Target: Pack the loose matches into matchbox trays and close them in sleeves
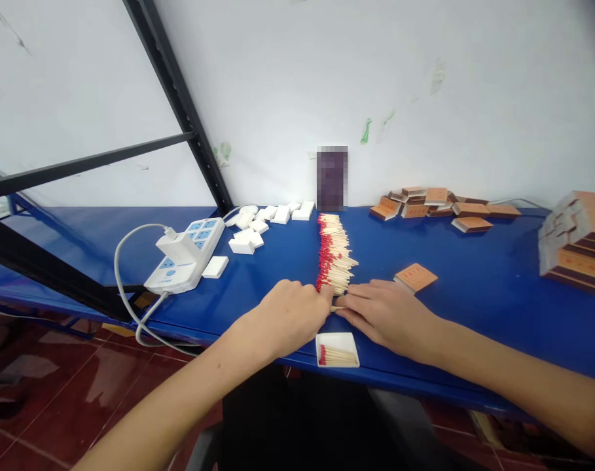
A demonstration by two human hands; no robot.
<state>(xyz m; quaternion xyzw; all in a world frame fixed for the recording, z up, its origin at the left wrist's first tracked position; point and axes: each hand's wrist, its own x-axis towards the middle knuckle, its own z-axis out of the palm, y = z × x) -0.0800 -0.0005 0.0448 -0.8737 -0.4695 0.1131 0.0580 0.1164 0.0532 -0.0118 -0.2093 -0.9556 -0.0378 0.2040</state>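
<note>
A long row of red-tipped matches [335,252] lies on the blue table, heads to the left. At its near end my left hand [297,315] is closed, its fingertips on the head side of a few matches. My right hand [378,309] faces it, fingers pressed together at the other ends of the same matches. Those matches are mostly hidden between the fingertips. Just below my hands, a white matchbox tray [355,341] at the table's front edge holds several matches lying side by side. An orange matchbox sleeve [417,277] rests beyond my right hand.
White matchbox trays [279,214] are scattered at the back left, near a white power strip [199,243] with a cable. Orange matchbox sleeves [415,210] pile up along the wall. Stacked matchboxes [584,242] stand at the right. A black metal post [179,98] rises at the left.
</note>
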